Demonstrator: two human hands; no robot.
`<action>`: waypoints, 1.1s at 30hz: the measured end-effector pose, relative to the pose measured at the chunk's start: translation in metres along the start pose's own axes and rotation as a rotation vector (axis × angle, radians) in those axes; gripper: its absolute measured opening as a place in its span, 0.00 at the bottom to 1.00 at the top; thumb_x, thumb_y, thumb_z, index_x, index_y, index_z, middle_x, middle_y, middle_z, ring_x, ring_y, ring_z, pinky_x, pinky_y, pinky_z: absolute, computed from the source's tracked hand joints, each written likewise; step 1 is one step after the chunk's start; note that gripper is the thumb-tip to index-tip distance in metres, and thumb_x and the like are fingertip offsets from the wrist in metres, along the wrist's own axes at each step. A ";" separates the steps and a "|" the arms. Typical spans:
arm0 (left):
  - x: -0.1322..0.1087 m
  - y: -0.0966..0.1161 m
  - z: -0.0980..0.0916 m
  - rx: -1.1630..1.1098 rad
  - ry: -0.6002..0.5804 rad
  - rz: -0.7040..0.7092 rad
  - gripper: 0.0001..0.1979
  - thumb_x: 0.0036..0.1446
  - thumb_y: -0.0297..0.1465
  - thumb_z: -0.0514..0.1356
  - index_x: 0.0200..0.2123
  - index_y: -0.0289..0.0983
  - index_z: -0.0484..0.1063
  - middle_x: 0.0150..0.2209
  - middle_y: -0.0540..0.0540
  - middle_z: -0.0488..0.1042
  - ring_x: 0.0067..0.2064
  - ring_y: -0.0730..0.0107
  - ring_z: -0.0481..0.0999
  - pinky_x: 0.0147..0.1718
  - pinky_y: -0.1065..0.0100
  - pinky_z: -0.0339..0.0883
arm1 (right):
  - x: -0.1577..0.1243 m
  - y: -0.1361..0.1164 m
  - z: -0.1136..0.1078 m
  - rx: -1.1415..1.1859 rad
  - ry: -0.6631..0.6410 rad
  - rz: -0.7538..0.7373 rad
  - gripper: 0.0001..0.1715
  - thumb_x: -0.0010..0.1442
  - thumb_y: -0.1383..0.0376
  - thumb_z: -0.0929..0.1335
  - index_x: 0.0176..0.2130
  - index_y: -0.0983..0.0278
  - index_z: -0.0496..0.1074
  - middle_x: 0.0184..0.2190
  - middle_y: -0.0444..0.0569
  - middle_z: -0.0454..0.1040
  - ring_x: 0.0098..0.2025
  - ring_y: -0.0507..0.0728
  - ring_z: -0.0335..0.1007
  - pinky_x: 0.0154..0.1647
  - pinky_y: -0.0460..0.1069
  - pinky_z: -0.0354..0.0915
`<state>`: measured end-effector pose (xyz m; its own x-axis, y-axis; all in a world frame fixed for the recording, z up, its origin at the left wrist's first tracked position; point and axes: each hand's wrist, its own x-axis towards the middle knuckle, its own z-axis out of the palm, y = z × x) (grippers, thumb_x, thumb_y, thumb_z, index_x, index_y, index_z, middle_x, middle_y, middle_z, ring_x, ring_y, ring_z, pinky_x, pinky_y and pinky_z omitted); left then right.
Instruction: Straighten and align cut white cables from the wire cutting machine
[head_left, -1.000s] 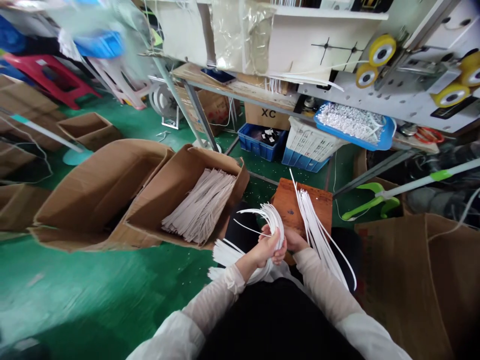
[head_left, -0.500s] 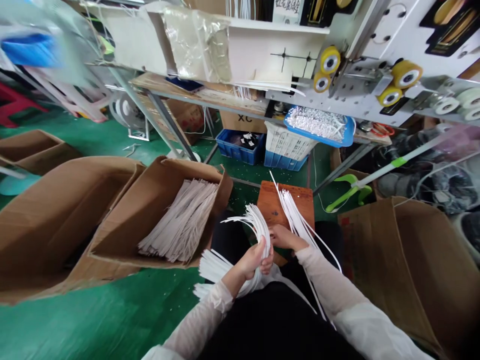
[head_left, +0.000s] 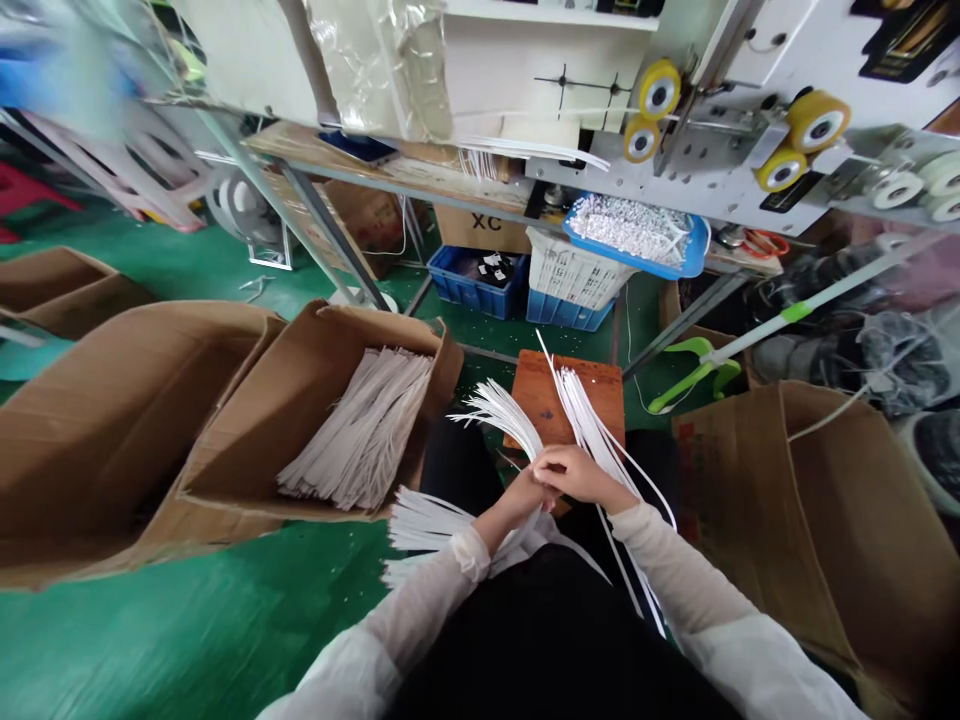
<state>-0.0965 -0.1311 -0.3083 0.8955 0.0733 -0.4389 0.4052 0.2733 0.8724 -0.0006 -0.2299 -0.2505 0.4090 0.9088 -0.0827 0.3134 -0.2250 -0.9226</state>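
My left hand (head_left: 517, 503) grips a bundle of thin white plastic strips (head_left: 495, 412), which fans out above it and below it. My right hand (head_left: 574, 475) lies across the left hand, its fingers over the strips. Whether it grips them I cannot tell. A second sheaf of white strips (head_left: 592, 430) runs past my right wrist, over a reddish-brown wooden board (head_left: 574, 395) at my lap. To the left, an open cardboard box (head_left: 322, 335) holds a pile of pale flat strips (head_left: 358, 430).
A wider cardboard box (head_left: 112, 420) stands at far left, and another (head_left: 772, 500) at my right. Ahead are a machine panel with yellow rollers (head_left: 660, 90), a blue tray of white pieces (head_left: 697, 255), a white crate (head_left: 570, 272), a blue crate (head_left: 469, 285) and a green-handled pole (head_left: 795, 312).
My right hand has moved up over the left hand, and the held bundle sits lower. The whole view has shifted as my head turned.
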 end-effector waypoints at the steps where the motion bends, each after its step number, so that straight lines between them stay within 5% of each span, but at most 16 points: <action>1: -0.001 0.003 -0.003 0.039 -0.013 0.023 0.13 0.46 0.33 0.66 0.34 0.34 0.69 0.25 0.49 0.70 0.26 0.71 0.67 0.27 0.70 0.61 | 0.001 0.001 0.000 -0.019 0.020 0.017 0.08 0.60 0.66 0.67 0.31 0.63 0.76 0.35 0.48 0.77 0.37 0.55 0.72 0.43 0.49 0.65; 4: -0.006 0.013 -0.019 0.201 -0.019 0.068 0.18 0.44 0.35 0.69 0.38 0.36 0.71 0.34 0.45 0.74 0.40 0.62 0.72 0.40 0.66 0.64 | 0.003 -0.001 -0.003 -0.029 0.028 0.075 0.13 0.62 0.60 0.66 0.32 0.65 0.77 0.34 0.48 0.77 0.32 0.54 0.70 0.36 0.47 0.64; 8: -0.022 0.032 -0.043 0.481 0.073 0.038 0.14 0.46 0.39 0.69 0.23 0.39 0.67 0.19 0.50 0.61 0.34 0.54 0.71 0.39 0.61 0.61 | 0.009 -0.003 -0.005 0.027 0.007 0.192 0.27 0.68 0.56 0.57 0.32 0.66 0.77 0.28 0.48 0.76 0.33 0.54 0.71 0.36 0.47 0.63; 10: -0.032 0.045 -0.052 0.598 0.115 0.068 0.14 0.49 0.36 0.66 0.21 0.39 0.65 0.18 0.51 0.56 0.33 0.54 0.70 0.39 0.61 0.59 | 0.013 0.000 -0.003 -0.023 0.011 0.245 0.22 0.66 0.59 0.60 0.31 0.66 0.77 0.26 0.47 0.75 0.32 0.54 0.71 0.35 0.47 0.62; 13: -0.041 0.068 -0.058 0.719 0.135 0.162 0.07 0.55 0.31 0.61 0.25 0.40 0.68 0.24 0.46 0.63 0.35 0.56 0.70 0.40 0.63 0.58 | 0.019 0.006 0.001 -0.143 -0.021 0.238 0.05 0.55 0.66 0.69 0.29 0.65 0.76 0.27 0.46 0.76 0.30 0.54 0.70 0.32 0.46 0.61; 16: -0.040 0.081 -0.055 0.850 0.085 0.347 0.07 0.60 0.30 0.55 0.31 0.40 0.71 0.36 0.41 0.71 0.39 0.58 0.70 0.39 0.66 0.58 | 0.023 0.011 0.006 -0.225 -0.030 0.181 0.06 0.50 0.65 0.73 0.27 0.66 0.75 0.25 0.47 0.76 0.28 0.53 0.69 0.30 0.45 0.59; 20: -0.032 0.073 -0.049 0.925 0.091 0.456 0.13 0.64 0.31 0.50 0.45 0.42 0.73 0.41 0.40 0.74 0.37 0.60 0.73 0.36 0.67 0.61 | 0.026 0.012 0.011 -0.236 0.069 0.092 0.06 0.52 0.67 0.71 0.25 0.66 0.72 0.25 0.47 0.75 0.28 0.53 0.68 0.30 0.45 0.58; 25: -0.031 0.044 -0.046 0.779 0.188 0.426 0.28 0.62 0.29 0.51 0.65 0.38 0.53 0.38 0.42 0.76 0.38 0.60 0.76 0.40 0.64 0.66 | 0.023 0.011 0.010 -0.100 0.148 0.164 0.07 0.54 0.69 0.69 0.25 0.66 0.69 0.23 0.43 0.71 0.26 0.51 0.65 0.28 0.45 0.57; 28: -0.032 0.033 -0.043 0.681 0.199 0.385 0.26 0.60 0.28 0.51 0.62 0.37 0.56 0.35 0.45 0.76 0.36 0.63 0.76 0.39 0.66 0.66 | 0.023 0.011 0.006 -0.038 0.117 0.183 0.05 0.53 0.73 0.68 0.26 0.66 0.68 0.24 0.42 0.71 0.27 0.50 0.65 0.29 0.44 0.57; 33: -0.023 0.032 -0.044 0.727 0.208 0.311 0.09 0.57 0.28 0.55 0.41 0.38 0.71 0.34 0.46 0.74 0.34 0.66 0.73 0.35 0.68 0.61 | 0.023 0.017 0.003 -0.024 0.079 0.196 0.06 0.50 0.75 0.68 0.27 0.65 0.68 0.23 0.41 0.69 0.28 0.51 0.65 0.30 0.44 0.57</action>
<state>-0.1118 -0.0818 -0.2799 0.9631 0.2395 -0.1226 0.2262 -0.4741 0.8509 0.0113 -0.2119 -0.2695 0.5302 0.8163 -0.2291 0.2409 -0.4041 -0.8824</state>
